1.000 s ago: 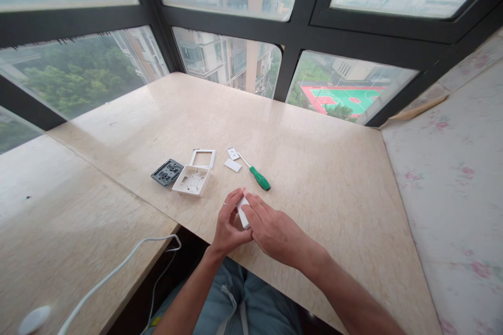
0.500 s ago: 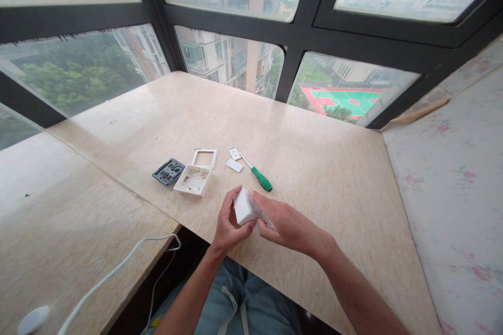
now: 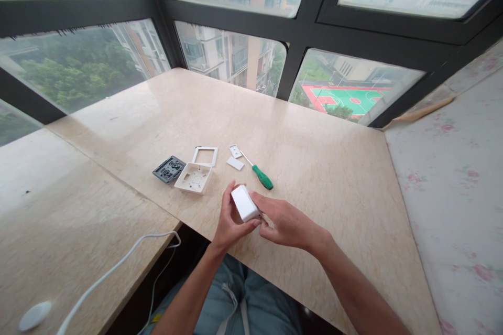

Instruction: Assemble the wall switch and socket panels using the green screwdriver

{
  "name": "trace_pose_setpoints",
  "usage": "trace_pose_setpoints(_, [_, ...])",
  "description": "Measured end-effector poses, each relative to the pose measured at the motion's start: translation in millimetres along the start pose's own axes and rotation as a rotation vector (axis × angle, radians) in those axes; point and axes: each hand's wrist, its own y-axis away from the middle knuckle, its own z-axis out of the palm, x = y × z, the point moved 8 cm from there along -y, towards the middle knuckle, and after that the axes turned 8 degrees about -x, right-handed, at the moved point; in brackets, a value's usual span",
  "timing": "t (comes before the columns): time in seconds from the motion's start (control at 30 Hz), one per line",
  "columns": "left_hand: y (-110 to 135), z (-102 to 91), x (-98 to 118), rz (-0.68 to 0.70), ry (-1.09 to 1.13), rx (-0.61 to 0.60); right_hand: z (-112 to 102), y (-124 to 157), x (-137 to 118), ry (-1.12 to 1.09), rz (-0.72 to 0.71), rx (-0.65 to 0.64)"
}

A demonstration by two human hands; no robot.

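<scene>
White block in a two-handed grip

Lap nearest: grey-blue trousers w/ a pale drawstring, under the tabletop's front edge. Just past that, my left hand was curled round the block's left side, fingers at the far end, thumb at the near corner. My right hand was on its right side, fingers bent, partly hiding that face; couldn't tell how hard they pressed. Block sat tilted btwn the two, broad side up, w/ a tiny dark mark low on the near right corner.

To do it well, IMO: left hand steadies, right does the fine work, fingertips on edges, even pressure, no twisting. Smooth plastic probably slips, so holding low over the top made sense.

Beyond, well within reach: screwdriver, green handle twd me, shaft tip just beside two small white plates, one plain, one w/ marks. To their left, an open white box, a white frame behind it, a dark grey panel at its left.

Farthest: dark window frame, sports court outside.
</scene>
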Motion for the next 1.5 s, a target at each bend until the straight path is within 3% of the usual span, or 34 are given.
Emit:
trace_pose_setpoints(0.23, [-4, -4.9, 4, -0.007, -0.078, 0.053, 11, -1, -1, 0.165, 0.044, 0.044])
trace_pose_setpoints(0.57, [-7, -5.8, 10, 0.050, -0.117, 0.048, 22, -4, -2, 0.228, 0.066, 0.083])
trace_pose_setpoints(0.73, [-7, -4.9, 12, 0.063, -0.084, 0.048, 22, -5, 0, 0.184, 0.062, 0.081])
trace_pose_setpoints(0.9, [-6, -2.0, 16, 0.101, -0.079, 0.036, 7, 0, 2, 0.004, 0.009, 0.050])
trace_pose_setpoints(1.17, [-5, -6.5, 12, 0.059, -0.079, -0.015, 3, 3, 23, -0.177, -0.032, -0.044])
trace_pose_setpoints(1.33, [-6, 3.3, 14, 0.051, -0.029, -0.101, 5, -4, 18, -0.119, -0.020, 0.066])
trace_pose_setpoints(1.5, [-5, 5.4, 15, 0.063, -0.022, -0.088, 12, -5, 13, 0.032, -0.068, 0.168])
